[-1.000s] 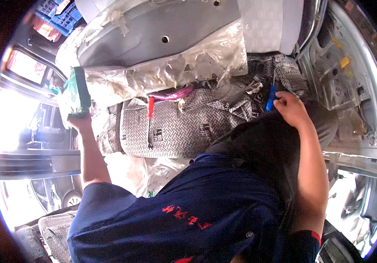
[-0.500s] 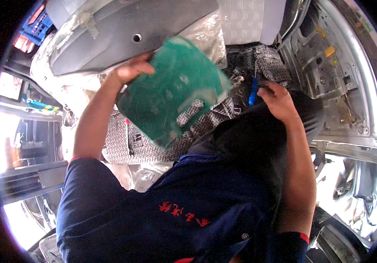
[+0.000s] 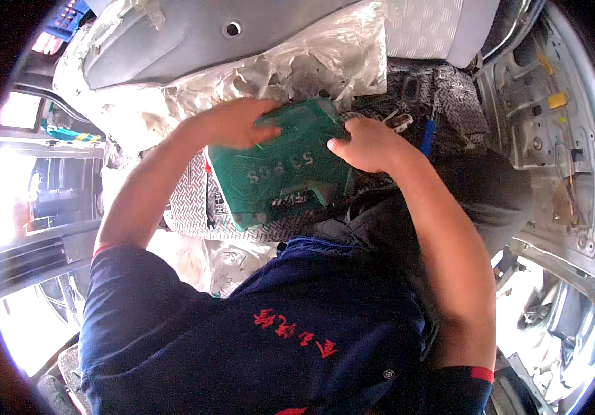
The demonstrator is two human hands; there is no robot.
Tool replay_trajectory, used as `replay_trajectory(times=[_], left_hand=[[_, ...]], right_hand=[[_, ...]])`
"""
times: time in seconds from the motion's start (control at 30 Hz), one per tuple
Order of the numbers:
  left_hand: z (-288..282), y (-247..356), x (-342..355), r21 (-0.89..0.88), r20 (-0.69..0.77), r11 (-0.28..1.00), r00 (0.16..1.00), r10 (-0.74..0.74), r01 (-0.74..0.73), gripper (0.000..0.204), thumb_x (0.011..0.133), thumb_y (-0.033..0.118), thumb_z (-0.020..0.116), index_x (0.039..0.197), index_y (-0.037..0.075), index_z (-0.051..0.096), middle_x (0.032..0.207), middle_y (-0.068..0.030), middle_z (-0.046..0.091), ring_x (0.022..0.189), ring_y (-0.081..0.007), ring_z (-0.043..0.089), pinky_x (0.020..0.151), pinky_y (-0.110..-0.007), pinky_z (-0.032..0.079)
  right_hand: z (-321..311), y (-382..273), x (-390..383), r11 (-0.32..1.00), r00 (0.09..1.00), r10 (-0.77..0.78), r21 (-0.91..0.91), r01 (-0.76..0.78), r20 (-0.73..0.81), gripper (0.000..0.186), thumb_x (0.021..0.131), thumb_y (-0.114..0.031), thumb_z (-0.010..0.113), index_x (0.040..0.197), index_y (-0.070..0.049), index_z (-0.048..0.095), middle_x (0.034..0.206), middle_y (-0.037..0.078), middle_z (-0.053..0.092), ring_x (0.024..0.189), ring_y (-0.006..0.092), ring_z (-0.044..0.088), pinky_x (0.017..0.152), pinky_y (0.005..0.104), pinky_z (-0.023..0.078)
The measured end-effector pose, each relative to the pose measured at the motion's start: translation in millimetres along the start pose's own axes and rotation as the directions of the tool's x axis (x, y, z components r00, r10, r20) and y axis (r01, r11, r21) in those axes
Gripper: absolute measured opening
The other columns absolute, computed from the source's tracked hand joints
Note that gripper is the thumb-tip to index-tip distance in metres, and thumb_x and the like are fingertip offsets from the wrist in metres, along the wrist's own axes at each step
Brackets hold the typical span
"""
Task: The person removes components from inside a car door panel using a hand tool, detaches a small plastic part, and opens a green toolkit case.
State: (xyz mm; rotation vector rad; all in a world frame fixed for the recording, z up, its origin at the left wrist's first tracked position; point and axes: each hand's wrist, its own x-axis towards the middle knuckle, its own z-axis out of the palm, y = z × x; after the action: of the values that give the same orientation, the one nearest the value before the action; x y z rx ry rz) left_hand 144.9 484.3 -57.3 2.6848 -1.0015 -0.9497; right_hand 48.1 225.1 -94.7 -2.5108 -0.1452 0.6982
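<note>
A flat green plastic tool case [image 3: 287, 162] with a handle cutout is in front of my lap, above the patterned floor covering. My left hand [image 3: 242, 123] is closed on its upper left part, slightly blurred, with the fingers reaching over the top. On the right edge, my right hand [image 3: 375, 144] grips the case with the thumb on its face and the other fingers mostly hidden. A blue-handled screwdriver [image 3: 427, 137] lies on the covering to the right of my right hand.
A grey seat panel [image 3: 173, 48] and crumpled clear plastic sheeting [image 3: 297, 72] stand beyond the case. To the right is a bare metal door frame [image 3: 543, 138]. Small metal parts [image 3: 400, 122] lie near the screwdriver, and a thin red-ended tool [image 3: 208, 187] lies left of the case.
The case has turned and come lower, its face now plainer to see. My right hand has moved left from beside the blue screwdriver onto the case's right edge.
</note>
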Motion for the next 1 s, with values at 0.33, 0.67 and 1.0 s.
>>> replay_trajectory(times=[0.33, 0.67, 1.0], left_hand=[[47.0, -2.5, -83.8, 0.15, 0.824, 0.929, 0.477, -0.306, 0.337, 0.058, 0.104, 0.042, 0.054, 0.147, 0.003, 0.05, 0.128, -0.024, 0.067, 0.102, -0.0327, 0.071, 0.089, -0.045, 0.059], [137.7, 37.8, -134.8, -0.781, 0.593, -0.204, 0.599, -0.538, 0.59, 0.039, 0.104, 0.034, 0.061, 0.122, 0.0, 0.056, 0.108, -0.0162, 0.066, 0.091, -0.0257, 0.071, 0.078, -0.036, 0.065], [167.8, 38.8, -141.3, -0.825, 0.545, -0.425, 0.723, -0.424, 0.372, 0.036, 0.089, 0.043, 0.076, 0.1, 0.014, 0.057, 0.077, 0.0005, 0.054, 0.06, -0.0128, 0.05, 0.054, -0.027, 0.048]], right_hand=[[50.4, 23.7, -23.3, 0.926, 0.985, 0.167, 0.335, -0.173, 0.045, 0.089, 0.094, -0.068, 0.055, 0.131, 0.012, 0.061, 0.137, 0.036, 0.058, 0.132, 0.0422, 0.058, 0.112, 0.0443, 0.045], [42.9, 34.1, -40.9, 0.904, 0.978, -0.032, 0.424, -0.059, 0.205, 0.106, 0.081, -0.06, 0.079, 0.142, 0.019, 0.042, 0.141, 0.039, 0.053, 0.133, 0.041, 0.056, 0.11, 0.0415, 0.044], [44.6, 38.7, -36.6, 0.971, 0.966, -0.176, 0.195, 0.138, 0.192, 0.096, 0.072, -0.039, 0.086, 0.14, 0.015, 0.046, 0.139, 0.034, 0.057, 0.129, 0.039, 0.059, 0.107, 0.0403, 0.048]])
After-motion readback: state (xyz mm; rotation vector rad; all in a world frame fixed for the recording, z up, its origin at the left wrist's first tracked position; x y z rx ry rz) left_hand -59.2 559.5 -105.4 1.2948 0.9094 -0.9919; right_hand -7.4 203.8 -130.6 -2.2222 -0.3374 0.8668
